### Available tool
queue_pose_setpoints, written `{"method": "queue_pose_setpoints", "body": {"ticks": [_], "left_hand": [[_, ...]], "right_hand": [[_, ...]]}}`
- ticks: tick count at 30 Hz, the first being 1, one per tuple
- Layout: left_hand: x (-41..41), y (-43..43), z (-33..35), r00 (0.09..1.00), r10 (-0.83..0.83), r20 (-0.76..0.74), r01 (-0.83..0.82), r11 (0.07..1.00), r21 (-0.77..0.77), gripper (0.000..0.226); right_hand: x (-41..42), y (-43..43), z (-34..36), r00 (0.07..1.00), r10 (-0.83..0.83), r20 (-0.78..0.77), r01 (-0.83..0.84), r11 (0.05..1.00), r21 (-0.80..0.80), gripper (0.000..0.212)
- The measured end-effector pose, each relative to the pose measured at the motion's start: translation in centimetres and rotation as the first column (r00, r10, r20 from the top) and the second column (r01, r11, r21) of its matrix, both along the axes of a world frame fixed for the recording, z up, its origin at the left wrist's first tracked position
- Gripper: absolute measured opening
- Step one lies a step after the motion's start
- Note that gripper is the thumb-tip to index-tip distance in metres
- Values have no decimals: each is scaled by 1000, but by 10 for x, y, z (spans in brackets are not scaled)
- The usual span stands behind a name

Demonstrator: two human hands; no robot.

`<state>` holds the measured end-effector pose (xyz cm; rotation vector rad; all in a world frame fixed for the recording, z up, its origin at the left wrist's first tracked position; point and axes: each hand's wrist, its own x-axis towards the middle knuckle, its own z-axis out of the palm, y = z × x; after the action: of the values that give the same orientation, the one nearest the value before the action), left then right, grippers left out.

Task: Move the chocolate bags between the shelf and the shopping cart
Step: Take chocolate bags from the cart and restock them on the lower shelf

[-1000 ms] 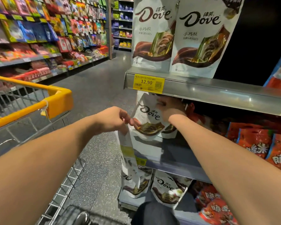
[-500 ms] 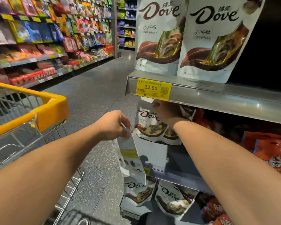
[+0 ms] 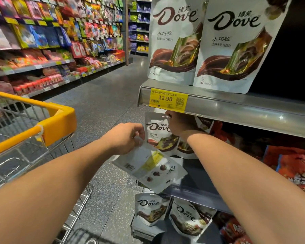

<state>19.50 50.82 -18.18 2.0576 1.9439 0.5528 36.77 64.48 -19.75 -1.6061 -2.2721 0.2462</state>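
Bag point(image 3: 149, 169) now tilted, off shelf edge point(image 3: 197, 190)

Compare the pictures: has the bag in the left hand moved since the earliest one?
Yes. The bag hung upright before the shelf; the left hand has swung it flatter, back side up, its lower end toward the shelf.

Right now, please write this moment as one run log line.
left hand: holds white Dove bag | right hand: grips shelf bag | cart: left

a white dove chocolate bag point(image 3: 151, 169) hangs tilted, back side showing, beside the yellow-rimmed shopping cart point(image 3: 60, 118); another dove bag point(image 3: 158, 132) stands upright on the middle shelf point(image 3: 197, 189).
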Motion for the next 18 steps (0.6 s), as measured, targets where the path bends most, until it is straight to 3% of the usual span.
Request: {"method": "queue_pose_setpoints", "body": {"ticks": [4, 6, 8, 11, 13, 15, 18], "left_hand": [[2, -1, 0, 995, 27, 94, -35, 996, 83, 14], [1, -2, -4, 980, 54, 192, -77, 990, 117, 14], [1, -4, -12, 934, 74, 350, -124, 985, 122, 14], [9, -13, -27, 795, 97, 599, -177, 981, 77, 17], [16, -19, -37, 686, 93, 721, -189, 981, 53, 18], [25, -25, -43, 557, 106, 824, -198, 980, 8, 19], [45, -31, -44, 343, 144, 928, -147, 984, -99, 15]], "right_hand": [[11, -16, 4, 995, -93, 39, 89, 991, 100, 50], [23, -31, 10, 995, -101, 22, 97, 985, 142, 40], [36, -44, 14, 994, -105, -2, 105, 993, 61, 28], [63, -64, 9, 982, -134, -132, 84, 939, -332, 24], [87, -83, 4, 969, -126, -213, -32, 791, -610, 20], [107, -105, 2, 965, -88, -246, -107, 725, -680, 17], [115, -137, 10, 947, 54, -317, -247, 754, -609, 24]]}}
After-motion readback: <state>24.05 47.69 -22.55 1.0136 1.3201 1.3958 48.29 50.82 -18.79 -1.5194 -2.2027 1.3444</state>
